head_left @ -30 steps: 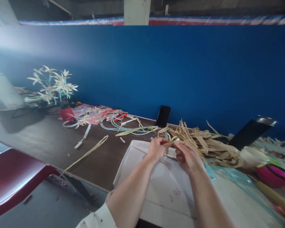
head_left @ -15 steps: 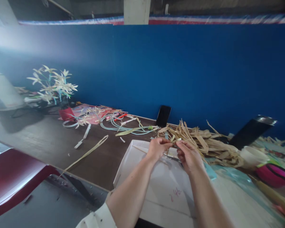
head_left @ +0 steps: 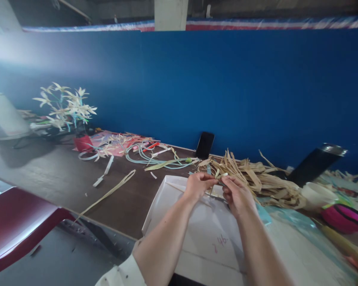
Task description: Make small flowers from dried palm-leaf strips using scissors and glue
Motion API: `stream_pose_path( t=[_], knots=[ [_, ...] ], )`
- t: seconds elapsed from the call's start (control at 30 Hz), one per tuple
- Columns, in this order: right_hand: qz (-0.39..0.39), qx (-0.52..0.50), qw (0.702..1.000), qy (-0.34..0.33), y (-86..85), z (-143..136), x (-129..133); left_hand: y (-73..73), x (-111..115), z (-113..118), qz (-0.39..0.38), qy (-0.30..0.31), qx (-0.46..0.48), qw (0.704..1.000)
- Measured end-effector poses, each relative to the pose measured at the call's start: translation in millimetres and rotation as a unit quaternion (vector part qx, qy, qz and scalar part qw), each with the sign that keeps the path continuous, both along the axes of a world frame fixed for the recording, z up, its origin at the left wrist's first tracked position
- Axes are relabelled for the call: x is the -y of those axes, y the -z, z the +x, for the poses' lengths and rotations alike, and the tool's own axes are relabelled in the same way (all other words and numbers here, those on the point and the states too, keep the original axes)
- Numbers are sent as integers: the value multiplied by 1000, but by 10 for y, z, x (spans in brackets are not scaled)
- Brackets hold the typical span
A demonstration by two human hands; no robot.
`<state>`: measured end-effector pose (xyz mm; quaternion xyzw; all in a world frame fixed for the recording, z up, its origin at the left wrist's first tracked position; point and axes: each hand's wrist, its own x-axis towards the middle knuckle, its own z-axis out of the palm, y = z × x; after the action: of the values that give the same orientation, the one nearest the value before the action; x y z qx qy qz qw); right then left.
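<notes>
One small pale strip (head_left: 217, 173) was pinched between the fingers of the left hand (head_left: 199, 185) and right hand (head_left: 237, 194), over the white tray's (head_left: 203, 238) far end. One phone (head_left: 205, 145), one black bottle (head_left: 314, 165) stood by the blue partition (head_left: 256, 79). Table (head_left: 119, 206) dark brown. Tray held a thin stick (head_left: 174, 187); white cup's (head_left: 318, 196) contents unclear.

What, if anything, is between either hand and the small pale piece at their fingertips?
Nothing visible. The left hand and right hand both have their fingertips at the small pale piece. The dried leaves lie beyond it, not in between.
</notes>
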<state>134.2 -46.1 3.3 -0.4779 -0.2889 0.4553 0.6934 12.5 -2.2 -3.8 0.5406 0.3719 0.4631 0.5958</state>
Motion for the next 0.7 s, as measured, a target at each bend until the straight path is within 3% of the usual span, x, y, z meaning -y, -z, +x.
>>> stream_pose_path(
  t=[0.7],
  knots=[
    [8,-10,1000,0,-10,-4,-2,51,-16,15,1,4,-15,1000]
  ],
)
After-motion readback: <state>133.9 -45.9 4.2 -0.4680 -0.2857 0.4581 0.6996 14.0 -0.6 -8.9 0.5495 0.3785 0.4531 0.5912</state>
